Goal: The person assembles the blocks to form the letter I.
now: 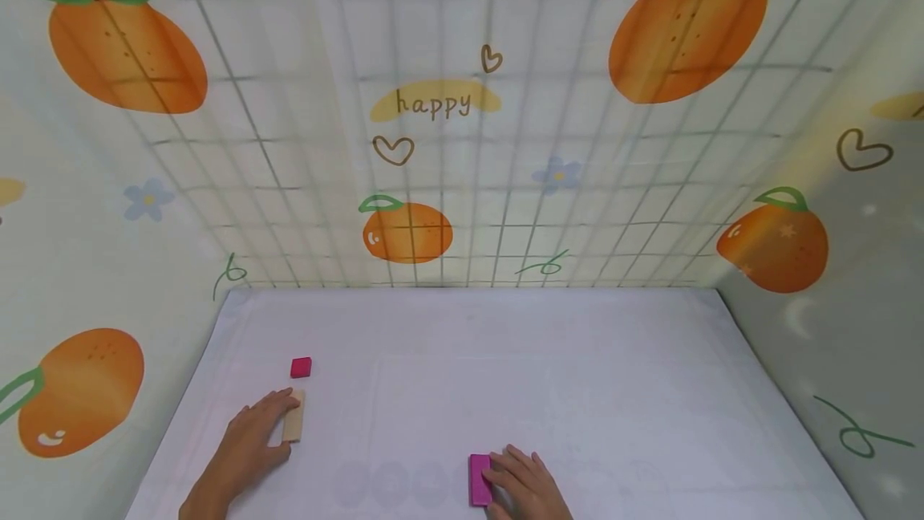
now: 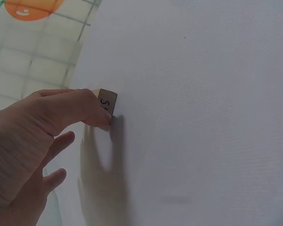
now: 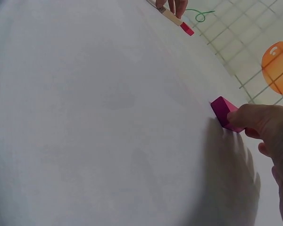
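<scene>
Plain block [image 1: 292, 420] and magenta block [image 1: 480, 481] held well apart

We had the plain block on the left part of the white table [image 1: 577, 392], its length running away from us. Our left hand [image 1: 249, 444] pinched it, thumb toward the near end and fingers at the far end. From the left wrist we saw a dark marking [image 2: 104, 100] on one end face, partly covered by a digit.

We had the magenta block nearer to us and farther right, also lying lengthwise. Our right hand [image 1: 530, 486] gripped it from the right side, and from the right wrist we saw a digit pressed against one end.

Just beyond the plain block, close to our left fingertips, we saw a small red block [image 1: 301, 367]; we could not tell whether the two touched. Between our hands, faint round marks [image 1: 390, 483] showed on the table.

Behind it all we faced a grid-lined curtain [image 1: 303, 22] printed with oranges [image 1: 407, 233], flowers [image 1: 558, 175], hearts [image 1: 393, 152] and the word "happy" [image 1: 435, 104].
</scene>
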